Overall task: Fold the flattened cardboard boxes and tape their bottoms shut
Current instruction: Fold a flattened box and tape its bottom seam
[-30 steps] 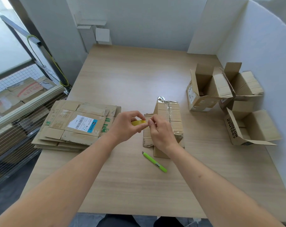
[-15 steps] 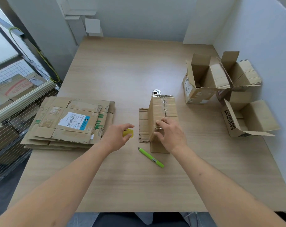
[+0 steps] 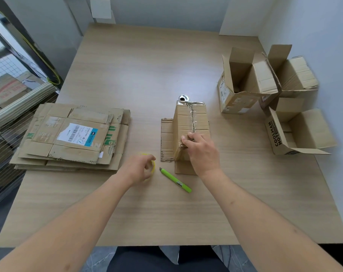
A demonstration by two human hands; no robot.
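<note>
A folded cardboard box (image 3: 190, 122) stands bottom-up in the middle of the table, with a strip of clear tape along its seam. My right hand (image 3: 201, 152) presses curled fingertips on the box's near end, over the tape. My left hand (image 3: 139, 169) holds a yellow tape roll (image 3: 153, 165) low over the table, just left of a green utility knife (image 3: 175, 180). A stack of flattened boxes (image 3: 72, 136) lies at the left.
Three folded boxes with open flaps (image 3: 243, 81) (image 3: 292, 75) (image 3: 298, 132) stand at the right, against a white wall. A small metal ring (image 3: 184, 98) lies behind the middle box. A wire rack with more cardboard (image 3: 7, 91) stands beyond the table's left edge.
My left hand has carried the yellow tape roll away from the box and down toward the table. My right hand has dropped onto the box's near end and presses the tape there.
</note>
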